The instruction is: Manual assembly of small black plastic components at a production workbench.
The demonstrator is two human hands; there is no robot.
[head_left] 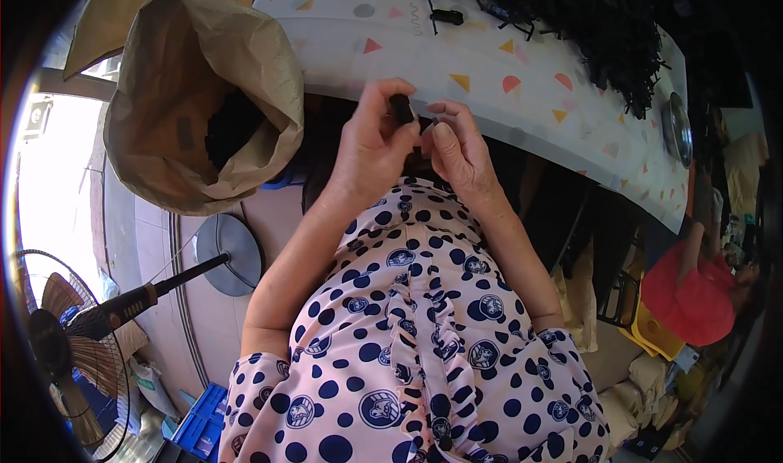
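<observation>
My left hand (369,149) is closed around a small black part (400,108), its dark end showing between thumb and fingers. Right beside it, my right hand (465,159) has its thumb and fingers curled together. What sits in that pinch, if anything, is too small and dark to make out. Both hands are held in front of my body, at the near edge of a table (408,63) with a patterned white cover. Farther back on the cover lies a single black part (446,17), apart from a large heap of similar thin black pieces (603,26).
A large brown paper sack (269,71) stands open at the left, with black material (232,128) inside. Below it is a fan (61,332) on a round base (222,255). A metal bowl (679,130) rests at the table's right end. A person in red (689,287) is farther right.
</observation>
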